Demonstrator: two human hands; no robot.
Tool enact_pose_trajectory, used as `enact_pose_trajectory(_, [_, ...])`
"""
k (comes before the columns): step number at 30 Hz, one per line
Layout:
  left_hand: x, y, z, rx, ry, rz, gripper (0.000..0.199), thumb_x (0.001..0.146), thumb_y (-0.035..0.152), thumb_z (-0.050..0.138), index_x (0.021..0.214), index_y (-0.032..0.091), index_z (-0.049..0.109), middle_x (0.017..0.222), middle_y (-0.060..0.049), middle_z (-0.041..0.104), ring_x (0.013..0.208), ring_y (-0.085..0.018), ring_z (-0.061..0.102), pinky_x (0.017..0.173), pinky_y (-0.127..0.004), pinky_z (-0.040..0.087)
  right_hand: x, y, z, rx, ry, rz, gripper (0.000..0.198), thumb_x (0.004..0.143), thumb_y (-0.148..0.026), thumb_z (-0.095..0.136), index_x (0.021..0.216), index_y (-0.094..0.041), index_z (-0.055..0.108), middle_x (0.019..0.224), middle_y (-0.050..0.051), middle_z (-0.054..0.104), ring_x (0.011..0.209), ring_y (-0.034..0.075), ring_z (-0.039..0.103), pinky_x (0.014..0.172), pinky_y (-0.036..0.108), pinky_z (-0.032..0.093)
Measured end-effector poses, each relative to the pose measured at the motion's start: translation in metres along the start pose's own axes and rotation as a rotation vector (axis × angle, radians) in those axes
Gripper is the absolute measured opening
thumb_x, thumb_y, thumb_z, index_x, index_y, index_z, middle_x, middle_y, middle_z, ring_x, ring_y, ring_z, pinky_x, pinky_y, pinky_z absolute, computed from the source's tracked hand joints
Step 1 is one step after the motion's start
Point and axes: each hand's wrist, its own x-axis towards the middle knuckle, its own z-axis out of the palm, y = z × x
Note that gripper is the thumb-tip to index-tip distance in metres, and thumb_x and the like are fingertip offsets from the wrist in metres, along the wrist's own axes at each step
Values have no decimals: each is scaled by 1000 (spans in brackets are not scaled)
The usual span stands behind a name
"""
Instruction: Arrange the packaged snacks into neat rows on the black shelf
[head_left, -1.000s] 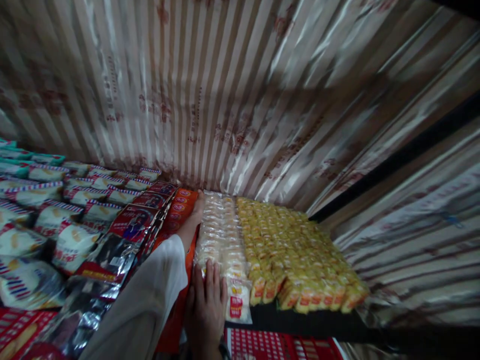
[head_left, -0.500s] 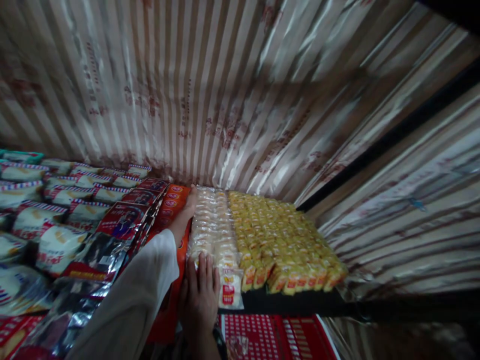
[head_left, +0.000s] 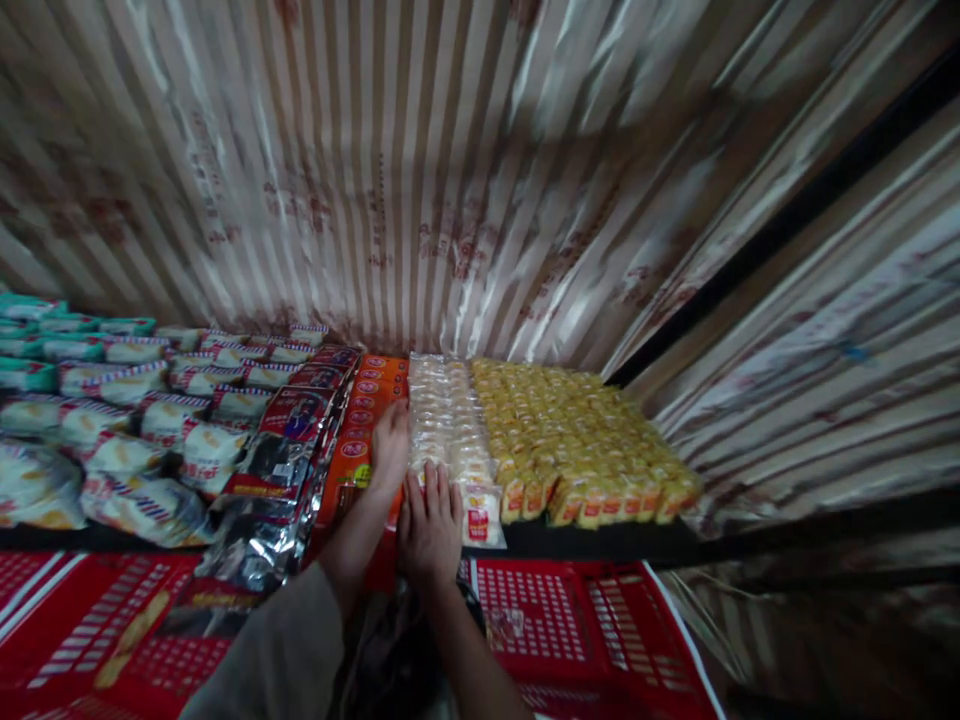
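Striped, glossy wrapping covers the wall (head_left: 450,180) behind a dark shelf (head_left: 600,543). I see the right hand (head_left: 431,515) lying flat, fingers spread, on the front of the clear-wrapped packet row (head_left: 448,425). The left hand (head_left: 390,447) presses that row's left side, fingers straight, beside orange packets (head_left: 361,420). Yellow packets (head_left: 585,440) adjoin on the right (tightly ranked). Red crates (head_left: 577,620) sit below.

Yellow snack packets (head_left: 585,440) fill the shelf's right; red crates (head_left: 585,620) sit below, striped foil (head_left: 450,170) behind.
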Motion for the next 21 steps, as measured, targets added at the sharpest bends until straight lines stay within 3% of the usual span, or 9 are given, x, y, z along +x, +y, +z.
enact_pose_trajectory(5, [-100, -9, -58, 34, -74, -20, 27, 75, 34, 56, 92, 18, 68, 102, -9, 70, 98, -23, 63, 89, -36, 49, 0, 1, 5, -12, 1, -10, 49, 90, -29, 45, 138, -25, 39, 147, 10, 36, 139, 26, 23, 110, 46, 19])
enact_pose_trajectory(7, [-126, -20, -77, 37, -90, 41, 27, 74, 40, 57, 85, 18, 69, 96, -10, 71, 94, -25, 64, 89, -37, 50, 0, 1, 6, -16, 1, -10, 50, 90, -29, 45, 139, -25, 37, 147, 10, 35, 139, 27, 23, 110, 46, 19])
enact_pose_trajectory(10, [-150, -33, -98, 122, -170, -16, 25, 75, 39, 56, 83, 19, 69, 94, -11, 71, 91, -25, 65, 86, -38, 51, -1, 0, 4, -16, -19, -18, 52, 91, -31, 43, 142, -25, 31, 148, 12, 32, 140, 27, 22, 109, 46, 22])
enact_pose_trajectory(17, [-170, -56, -106, 116, -280, -102, 26, 72, 42, 60, 83, 20, 71, 93, -10, 71, 90, -25, 65, 84, -37, 53, 0, 1, -12, -18, 56, -44, 54, 91, -30, 43, 142, -28, 28, 148, 10, 33, 140, 25, 21, 108, 46, 26])
enact_pose_trajectory(21, [-175, -70, -95, 30, -271, -129, 36, 69, 52, 62, 80, 19, 71, 96, -12, 71, 91, -27, 65, 77, -37, 56, -15, 11, -30, -14, 143, 132, 48, 90, -18, 40, 138, -23, 38, 148, 13, 31, 139, 28, 20, 106, 49, 29])
